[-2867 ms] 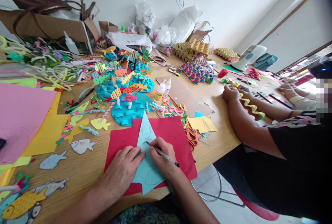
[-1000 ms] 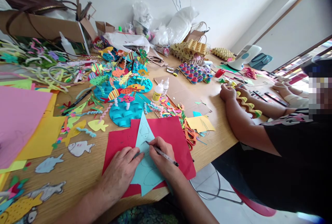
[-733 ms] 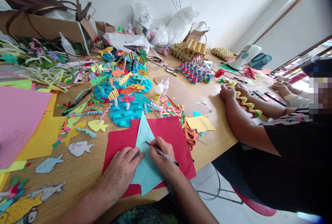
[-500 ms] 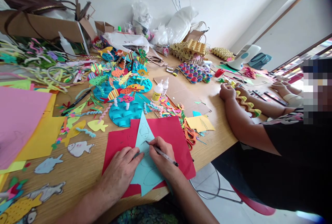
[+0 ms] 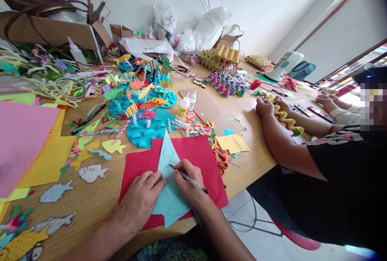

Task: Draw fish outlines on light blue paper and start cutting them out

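A light blue pointed piece of paper [image 5: 175,205] with pencil-like fish outlines lies on red paper [image 5: 203,152] at the table's front edge. My right hand [image 5: 190,178] grips a pen [image 5: 193,182], its tip touching the blue paper just below a small drawn fish. My left hand [image 5: 143,196] rests flat over the red paper, fingers apart, with its fingertips on the left edge of the blue piece. Cut-out paper fish, among them a white one [image 5: 93,173] and a pale blue one [image 5: 56,192], lie to the left of my left hand.
Behind the red paper are blue discs with paper fish [image 5: 146,132], glue bottles [image 5: 183,107] and paper scraps. Orange scissors [image 5: 221,157] lie right of it. Pink paper [image 5: 26,140] is at left. A person's forearm [image 5: 279,144] rests at right, hands holding painted egg carton [image 5: 287,122].
My hands and the pen look almost unmoved. The person at the right has shifted their head slightly.
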Motion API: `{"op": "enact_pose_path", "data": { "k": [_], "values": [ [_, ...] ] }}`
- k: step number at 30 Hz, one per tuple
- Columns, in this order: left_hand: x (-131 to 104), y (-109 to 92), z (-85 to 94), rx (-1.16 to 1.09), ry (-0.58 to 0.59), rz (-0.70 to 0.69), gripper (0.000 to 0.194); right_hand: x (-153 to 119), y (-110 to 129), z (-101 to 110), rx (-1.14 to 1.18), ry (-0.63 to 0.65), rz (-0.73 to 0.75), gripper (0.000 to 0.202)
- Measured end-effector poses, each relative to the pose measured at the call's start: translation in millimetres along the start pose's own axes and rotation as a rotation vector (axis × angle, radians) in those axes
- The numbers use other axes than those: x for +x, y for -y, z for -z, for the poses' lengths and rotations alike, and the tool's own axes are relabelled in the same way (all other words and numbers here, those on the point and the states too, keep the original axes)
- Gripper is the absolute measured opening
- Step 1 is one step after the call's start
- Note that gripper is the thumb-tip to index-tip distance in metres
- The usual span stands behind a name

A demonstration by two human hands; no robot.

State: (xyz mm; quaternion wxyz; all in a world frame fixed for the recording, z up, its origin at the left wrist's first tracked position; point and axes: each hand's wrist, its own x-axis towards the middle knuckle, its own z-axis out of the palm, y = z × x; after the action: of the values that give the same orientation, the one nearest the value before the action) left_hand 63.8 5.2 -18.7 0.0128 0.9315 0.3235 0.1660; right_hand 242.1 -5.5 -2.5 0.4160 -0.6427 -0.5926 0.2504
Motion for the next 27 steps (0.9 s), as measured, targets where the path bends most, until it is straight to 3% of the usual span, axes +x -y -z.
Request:
{"op": "enact_pose_path", "data": {
  "k": [27],
  "values": [
    [-0.9,-0.1,-2.2,-0.026,-0.019,0.021,0.044,-0.5,2.7,1.9,0.033,-0.053,-0.047,0.010]
  ]
}}
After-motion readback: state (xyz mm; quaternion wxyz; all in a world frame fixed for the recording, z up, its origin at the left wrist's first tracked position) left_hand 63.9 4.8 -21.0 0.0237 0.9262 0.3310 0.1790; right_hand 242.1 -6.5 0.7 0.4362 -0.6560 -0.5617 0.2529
